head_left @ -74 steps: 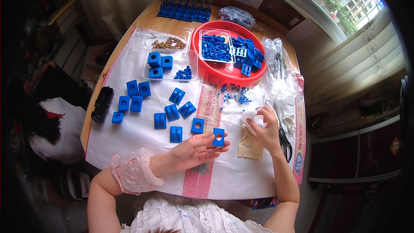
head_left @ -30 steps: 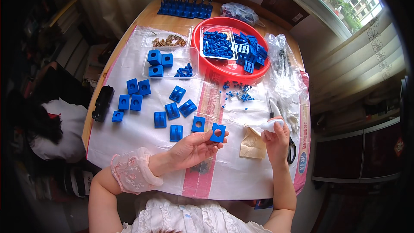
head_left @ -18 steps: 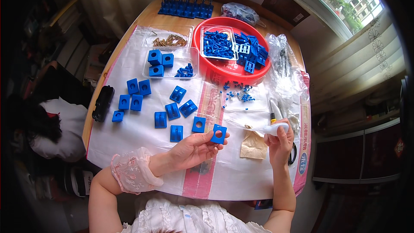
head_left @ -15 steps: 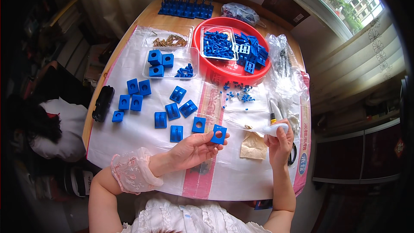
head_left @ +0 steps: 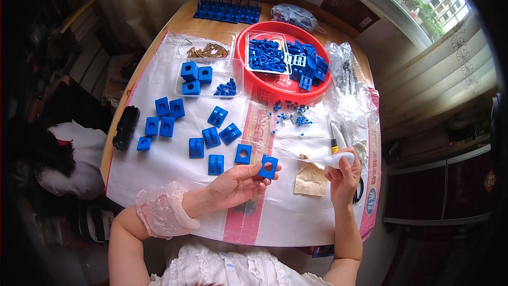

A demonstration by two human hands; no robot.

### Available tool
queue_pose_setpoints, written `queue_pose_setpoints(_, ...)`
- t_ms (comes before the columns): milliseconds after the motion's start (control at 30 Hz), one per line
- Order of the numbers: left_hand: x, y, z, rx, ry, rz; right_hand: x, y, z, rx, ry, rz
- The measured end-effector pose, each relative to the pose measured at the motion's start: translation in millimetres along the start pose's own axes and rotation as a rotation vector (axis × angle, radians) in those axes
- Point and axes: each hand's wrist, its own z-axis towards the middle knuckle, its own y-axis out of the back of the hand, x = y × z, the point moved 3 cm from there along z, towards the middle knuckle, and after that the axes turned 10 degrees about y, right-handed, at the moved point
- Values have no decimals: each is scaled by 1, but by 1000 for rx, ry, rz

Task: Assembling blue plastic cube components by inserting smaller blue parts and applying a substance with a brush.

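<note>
In front of me, my left hand [head_left: 233, 184] pinches a blue plastic block [head_left: 270, 159] with a round hole through its face. My right hand [head_left: 347, 179] is wrapped round a white squeeze bottle [head_left: 337, 160], its thin pale nozzle pointing left at the block. The nozzle's tip is faint, seemingly just short of the block. A second holed block [head_left: 243, 147] lies beyond my left fingers. Around it on the white sheet sit several blue pieces with curved ribs [head_left: 211, 137], and farther left a group of holed blocks [head_left: 166, 126].
At the back stands a red basin [head_left: 324, 94] of blue parts. Left of it are clear trays [head_left: 238, 69] with blocks, small parts and brass-coloured pins. A brown paper piece [head_left: 310, 180], a yellow-and-black tool [head_left: 334, 145], plastic bags [head_left: 349, 82] and a black case [head_left: 126, 128] lie around.
The nozzle tip has drawn back slightly to the right from the block. My left hand has tilted the block a little and lowered it slightly. Both hands keep their hold.
</note>
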Motion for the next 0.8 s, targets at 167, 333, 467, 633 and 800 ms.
queue_pose_setpoints(167, 0, 0, 0, 0, 10, 0, 4, 1, -1, 5, 29, -41)
queue_pose_setpoints(333, 0, 1, 0, -6, 7, 6, 8, -6, -1, -9, 53, -115)
queue_pose_setpoints(467, 1, 3, 1, 0, 18, -7, 8, -5, -1, -10, 60, -122)
queue_pose_setpoints(633, 1, 4, 2, 4, 19, -17, 7, -5, -1, -16, 52, -119)
queue_pose_setpoints(800, 2, 2, 2, -14, 16, -13, 8, -5, -1, -12, 48, -119)
